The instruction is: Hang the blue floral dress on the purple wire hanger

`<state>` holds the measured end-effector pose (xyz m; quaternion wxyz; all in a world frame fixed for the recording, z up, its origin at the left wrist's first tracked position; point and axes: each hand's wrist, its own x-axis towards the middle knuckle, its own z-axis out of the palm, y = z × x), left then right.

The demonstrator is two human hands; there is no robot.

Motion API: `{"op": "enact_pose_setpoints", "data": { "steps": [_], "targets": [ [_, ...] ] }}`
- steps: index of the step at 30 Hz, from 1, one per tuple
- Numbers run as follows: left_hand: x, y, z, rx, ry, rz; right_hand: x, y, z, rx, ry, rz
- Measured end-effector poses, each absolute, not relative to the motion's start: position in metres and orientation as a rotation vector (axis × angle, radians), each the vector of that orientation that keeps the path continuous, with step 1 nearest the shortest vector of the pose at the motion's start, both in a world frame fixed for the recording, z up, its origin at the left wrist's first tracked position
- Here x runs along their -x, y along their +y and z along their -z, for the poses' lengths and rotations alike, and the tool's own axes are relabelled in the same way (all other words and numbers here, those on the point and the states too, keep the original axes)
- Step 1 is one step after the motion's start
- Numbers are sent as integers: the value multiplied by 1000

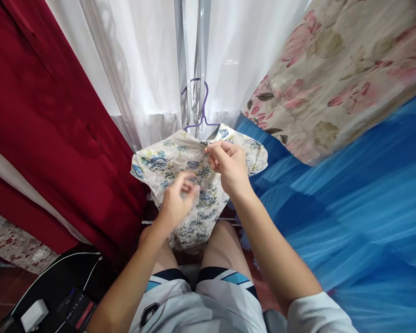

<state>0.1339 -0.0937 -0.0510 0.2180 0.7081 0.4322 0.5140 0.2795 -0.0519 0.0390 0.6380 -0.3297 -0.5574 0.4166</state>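
White floral garment [211,200]: printed with blue, green and yellow flowers, hanging spread in front of the person, its lower part between the knees; a line runs down the middle from the neckline.
Right hand [228,164]: at the neckline, thumb and forefinger pinched together on the edge of the cloth beside a small shiny piece, the other fingers curled in.
Left hand [180,196]: blurred, in front of the garment's chest and lower than the right; fingers loosely curled, thumb apart from the forefinger, nothing seen between them. Whether it touches the cloth, I cannot tell.
Purple hanger [204,108]: inside the neck of the garment, hook upward beside pale upright bars [201,51]; what carries the hook is unclear.
Bare legs [225,247]: one on each side of the garment's lower end, below shorts with dark, white and light blue bands.
White curtains [145,60]: behind the hanger, on both sides of the bars.
Red curtain [45,101]: hanging along the left.
Blue gauzy fabric [350,199]: filling the lower right, near the garment's sleeve.
Beige cloth [333,83]: upper right, with pink flowers, overlapping the blue.
Black worktop [71,277]: lower left, bearing white cables [97,253], a white charger [34,316] and a dark device [76,309] with lit digits.
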Motion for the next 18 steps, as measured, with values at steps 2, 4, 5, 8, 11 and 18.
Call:
{"op": "enact_pose_setpoints", "data": {
  "steps": [2, 4, 5, 8, 11, 18],
  "targets": [
    [-131, -78, 7, -2024, 1132, -1663, -281, -56, -40, 749, -1316, -917],
    [-133, -65, -26, -2198, 1087, -1689, -281, -57, -40, 749, -1352, -899],
    [-135, -59, -36, -2283, 1075, -1687, -281, -57, -40, 756, -1359, -894],
    [-143, -49, -48, -2385, 1098, -1758, -278, -51, -31, 773, -1344, -845],
    [-140, -42, -45, -2267, 1155, -1893, -272, -45, -15, 773, -1335, -764],
    [-45, 11, -21, -1281, 1327, -2269, -279, -53, 20, 838, -1413, -879]
  ]
}}
